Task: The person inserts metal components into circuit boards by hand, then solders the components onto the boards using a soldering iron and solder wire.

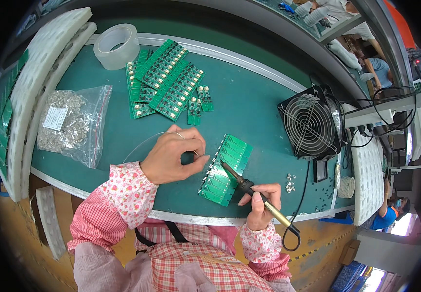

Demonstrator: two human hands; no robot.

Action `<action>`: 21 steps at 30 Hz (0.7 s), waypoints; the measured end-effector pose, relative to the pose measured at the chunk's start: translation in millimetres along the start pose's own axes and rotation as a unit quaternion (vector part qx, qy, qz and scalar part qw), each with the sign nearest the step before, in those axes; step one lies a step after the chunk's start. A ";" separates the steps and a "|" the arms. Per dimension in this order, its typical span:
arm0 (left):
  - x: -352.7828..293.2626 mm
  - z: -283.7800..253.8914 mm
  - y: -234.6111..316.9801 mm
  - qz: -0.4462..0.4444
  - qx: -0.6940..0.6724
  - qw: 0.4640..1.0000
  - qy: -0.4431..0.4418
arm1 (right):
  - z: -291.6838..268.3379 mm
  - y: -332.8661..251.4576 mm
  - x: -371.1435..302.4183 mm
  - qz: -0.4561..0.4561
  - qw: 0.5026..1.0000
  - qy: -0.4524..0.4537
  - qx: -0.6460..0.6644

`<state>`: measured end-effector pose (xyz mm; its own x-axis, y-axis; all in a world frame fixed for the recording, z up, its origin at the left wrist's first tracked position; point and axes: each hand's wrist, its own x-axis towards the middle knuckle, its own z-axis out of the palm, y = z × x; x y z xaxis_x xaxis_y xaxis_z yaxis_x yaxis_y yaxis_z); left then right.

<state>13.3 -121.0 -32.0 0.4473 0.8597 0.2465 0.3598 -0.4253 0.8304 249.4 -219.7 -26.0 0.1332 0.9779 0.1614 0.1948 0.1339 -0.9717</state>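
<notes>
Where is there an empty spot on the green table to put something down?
The widest bare green lies between the pile of boards and the fan. A smaller patch sits between the bag and the left hand. It is crowded around the board under the soldering iron in the right hand, and by the tape.

A green circuit-board panel [225,169] lies flat, soldering iron [249,190] tip and thin solder wire [145,141] meeting its left edge.

Clear plastic bag [74,124] with white label [55,118]
Lies on green bench, left side, full of small silvery parts.
</notes>
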 end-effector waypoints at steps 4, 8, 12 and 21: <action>0.0 -0.1 1.4 -0.008 -0.008 1.000 -0.005 | -3.8 3.2 -2.5 -0.013 0.996 0.059 0.058; 0.2 -1.4 2.0 0.003 -0.012 1.000 -0.011 | -6.4 2.2 -6.8 -0.004 0.997 0.057 0.061; -0.5 0.0 1.3 0.012 -0.023 1.000 -0.017 | -6.8 0.8 -8.6 0.014 0.999 0.028 0.017; 0.1 1.0 0.6 0.022 -0.013 1.000 -0.016 | -5.2 0.4 -4.7 0.017 0.999 0.011 0.041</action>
<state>14.4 -121.5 -32.0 0.4891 0.8304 0.2668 0.3185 -0.4548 0.8317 253.9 -225.2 -26.2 0.1592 0.9785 0.1314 0.1107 0.1146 -0.9872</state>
